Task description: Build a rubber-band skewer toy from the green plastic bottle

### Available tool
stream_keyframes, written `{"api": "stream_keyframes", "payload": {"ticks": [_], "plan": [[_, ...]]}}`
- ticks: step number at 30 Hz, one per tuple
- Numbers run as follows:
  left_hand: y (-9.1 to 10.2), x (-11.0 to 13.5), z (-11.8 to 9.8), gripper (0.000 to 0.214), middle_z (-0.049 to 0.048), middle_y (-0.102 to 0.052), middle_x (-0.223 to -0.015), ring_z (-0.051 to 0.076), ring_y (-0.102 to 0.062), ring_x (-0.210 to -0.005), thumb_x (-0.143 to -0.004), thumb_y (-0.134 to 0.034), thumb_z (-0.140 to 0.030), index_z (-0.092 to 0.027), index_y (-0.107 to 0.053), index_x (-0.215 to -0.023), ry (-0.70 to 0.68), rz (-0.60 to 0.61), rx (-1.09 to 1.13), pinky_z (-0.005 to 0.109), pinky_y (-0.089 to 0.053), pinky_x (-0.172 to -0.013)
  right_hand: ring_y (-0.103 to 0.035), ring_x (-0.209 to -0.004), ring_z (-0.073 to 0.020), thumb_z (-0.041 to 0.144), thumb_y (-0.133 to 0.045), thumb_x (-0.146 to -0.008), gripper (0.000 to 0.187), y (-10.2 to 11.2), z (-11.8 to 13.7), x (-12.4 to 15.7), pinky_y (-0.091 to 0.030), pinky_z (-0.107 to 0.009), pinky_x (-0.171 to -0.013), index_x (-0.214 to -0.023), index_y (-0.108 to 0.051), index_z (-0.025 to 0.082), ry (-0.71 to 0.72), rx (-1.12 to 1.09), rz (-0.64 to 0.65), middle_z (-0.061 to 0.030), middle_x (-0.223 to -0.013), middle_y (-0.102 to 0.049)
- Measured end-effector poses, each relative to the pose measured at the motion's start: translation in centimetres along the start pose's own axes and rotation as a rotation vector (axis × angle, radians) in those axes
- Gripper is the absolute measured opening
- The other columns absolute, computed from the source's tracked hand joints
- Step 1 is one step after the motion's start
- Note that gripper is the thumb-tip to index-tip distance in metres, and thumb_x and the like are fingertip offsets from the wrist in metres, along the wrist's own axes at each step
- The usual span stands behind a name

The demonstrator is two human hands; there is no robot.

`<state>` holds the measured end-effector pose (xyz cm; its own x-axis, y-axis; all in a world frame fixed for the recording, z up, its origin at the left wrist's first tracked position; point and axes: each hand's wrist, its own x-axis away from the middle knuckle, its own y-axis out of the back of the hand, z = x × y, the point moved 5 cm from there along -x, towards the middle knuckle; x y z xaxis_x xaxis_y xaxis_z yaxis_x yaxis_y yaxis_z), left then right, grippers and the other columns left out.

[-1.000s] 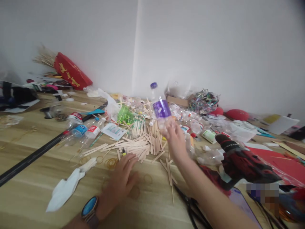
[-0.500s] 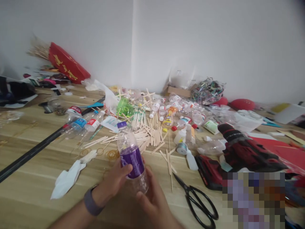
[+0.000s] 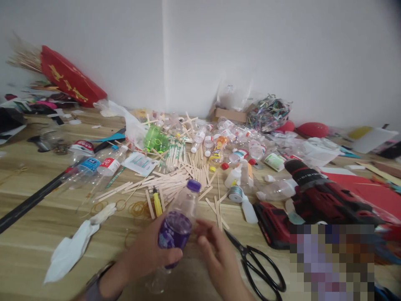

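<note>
A clear plastic bottle (image 3: 177, 228) with a purple label and purple cap tilts to the right in front of me. My left hand (image 3: 153, 246) is wrapped round its labelled middle, the thumb across the front. Just right of the bottle, my right hand (image 3: 217, 251) is held with its fingers apart and curved, holding nothing. Beyond the bottle lie loose wooden craft sticks (image 3: 169, 182) and a yellow-handled screwdriver (image 3: 157, 202). Black scissors (image 3: 258, 263) rest on the table to the right of my right hand.
A red and black power drill (image 3: 328, 196) lies at right. Empty bottles (image 3: 109, 163) lie at left, with more towards the wall. A white glove-like piece (image 3: 78, 242) and rubber bands (image 3: 139, 207) sit at left. A long black bar (image 3: 34, 198) crosses the left side.
My right hand has let go of the bottle and moved right. The bottle, in my left hand, has swung from leaning left to leaning right. The yellow-handled screwdriver has come into view.
</note>
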<state>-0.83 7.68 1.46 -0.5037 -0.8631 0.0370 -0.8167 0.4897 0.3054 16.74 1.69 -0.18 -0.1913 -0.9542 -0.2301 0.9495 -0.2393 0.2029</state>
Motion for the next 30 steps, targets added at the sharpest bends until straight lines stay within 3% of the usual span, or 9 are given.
{"api": "stream_keyframes", "payload": {"ticks": [6, 8, 12, 14, 18, 26, 30], "plan": [[-1.1, 0.9, -1.9, 0.055, 0.0105, -0.069, -0.115, 0.032, -0.065, -0.102, -0.066, -0.066, -0.027, -0.022, -0.059, -0.12, -0.166, -0.048, -0.675, 0.044, -0.052, -0.088, -0.056, -0.057, -0.0153, 0.043, -0.053, -0.09, 0.032, 5.6, 2.4, -1.9, -0.048, -0.026, -0.055, -0.112, -0.062, 0.022, 0.069, 0.134, -0.213, 0.0014, -0.069, -0.057], [-1.6, 1.1, -2.0, 0.058, 0.0135, -0.069, -0.116, 0.034, -0.064, -0.105, -0.066, -0.064, -0.022, -0.02, -0.057, -0.123, -0.187, -0.061, -0.846, 0.047, -0.051, -0.089, -0.052, -0.051, -0.0144, 0.043, -0.055, -0.088, 0.029, 6.4, 3.1, -2.1, -0.044, -0.025, -0.05, -0.105, -0.065, 0.021, 0.072, 0.195, -0.219, 0.0032, -0.062, -0.053], [-3.0, 1.5, -1.1, 0.068, 0.0154, -0.069, -0.115, 0.035, -0.066, -0.1, -0.067, -0.064, -0.019, -0.018, -0.052, -0.134, -0.257, -0.044, -1.044, 0.046, -0.053, -0.085, -0.047, -0.046, -0.0135, 0.045, -0.053, -0.087, 0.03, 6.4, 2.8, -2.2, -0.037, -0.024, -0.045, -0.073, -0.063, 0.021, 0.02, 0.306, -0.182, 0.0037, -0.052, -0.048], [-3.5, 1.9, -0.5, 0.069, 0.0147, -0.07, -0.114, 0.033, -0.066, -0.099, -0.069, -0.063, -0.019, -0.019, -0.049, -0.137, -0.3, -0.046, -1.083, 0.043, -0.052, -0.085, -0.044, -0.045, -0.0127, 0.046, -0.053, -0.088, 0.034, 6.2, 2.2, -2.1, -0.034, -0.024, -0.045, -0.063, -0.056, 0.022, 0.008, 0.321, -0.182, 0.004, -0.05, -0.046], [-3.9, 2.4, 0.3, 0.07, 0.0133, -0.07, -0.113, 0.031, -0.066, -0.097, -0.068, -0.062, -0.021, -0.02, -0.051, -0.137, -0.297, -0.002, -1.061, 0.038, -0.051, -0.084, -0.041, -0.047, -0.0119, 0.044, -0.055, -0.089, 0.035, 5.8, 0.7, -1.6, -0.032, -0.023, -0.046, -0.062, -0.05, 0.023, 0.004, 0.261, -0.193, 0.0048, -0.052, -0.044], [-2.8, 2.1, -0.8, 0.057, 0.009, -0.073, -0.111, 0.027, -0.069, -0.095, -0.073, -0.053, -0.019, -0.026, -0.059, -0.129, -0.26, 0.094, -0.898, 0.035, -0.053, -0.082, -0.042, -0.046, -0.0115, 0.044, -0.052, -0.091, 0.037, 5.4, -0.7, -0.8, -0.032, -0.023, -0.046, -0.061, -0.048, 0.022, -0.02, 0.187, -0.161, 0.0043, -0.051, -0.046], [-2.2, 2.1, -1.4, 0.053, 0.0031, -0.076, -0.106, 0.023, -0.071, -0.09, -0.071, -0.056, -0.02, -0.032, -0.066, -0.122, -0.261, 0.018, -0.854, 0.028, -0.053, -0.079, -0.041, -0.044, -0.012, 0.047, -0.052, -0.089, 0.039, 5.3, -0.4, -1.1, -0.032, -0.023, -0.043, -0.059, -0.048, 0.023, -0.022, 0.163, -0.163, 0.0037, -0.048, -0.046]]}}
